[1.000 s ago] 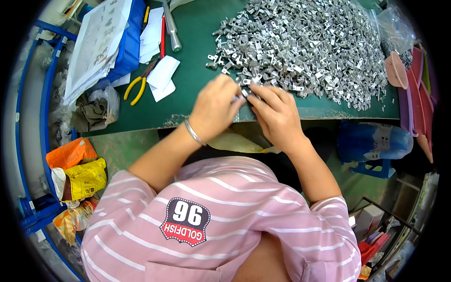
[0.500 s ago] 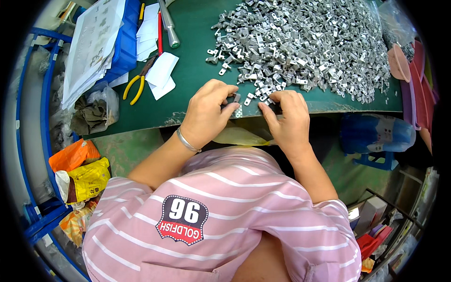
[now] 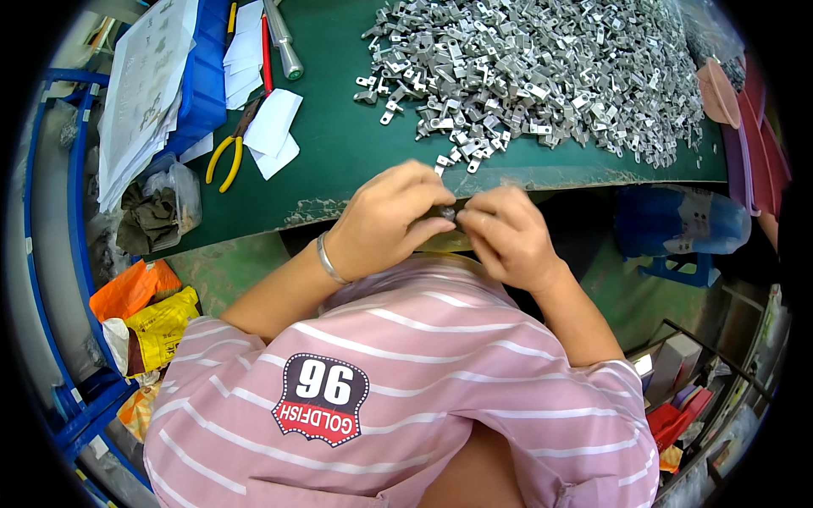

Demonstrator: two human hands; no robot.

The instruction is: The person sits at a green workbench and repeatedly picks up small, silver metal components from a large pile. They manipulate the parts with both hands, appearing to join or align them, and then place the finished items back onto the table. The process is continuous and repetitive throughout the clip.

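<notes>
My left hand (image 3: 385,222) is closed in a pinch on a small grey metal bracket (image 3: 447,213), mostly hidden by the fingers. Right beside it, my right hand (image 3: 514,235) has its thumb and fingers drawn together, a little blurred; what they hold, if anything, is hidden. Both hands meet just off the table's near edge, above my lap. Beyond them, a large heap of small bent metal brackets with holes (image 3: 542,85) covers the back right of the green table (image 3: 330,144). A few loose brackets (image 3: 457,157) lie at the heap's near edge.
On the table's left are yellow-handled pliers (image 3: 227,161), white paper slips (image 3: 275,118), a metal-ended tool (image 3: 286,51) and a blue bin (image 3: 201,85) with papers. A clear tub (image 3: 182,190) holds a dark cloth. A blue-wrapped bundle (image 3: 677,222) sits below the table's right.
Both hands have drawn back from the table edge toward me and come together. My right hand has left the loose brackets and moved to the piece in my left hand.
</notes>
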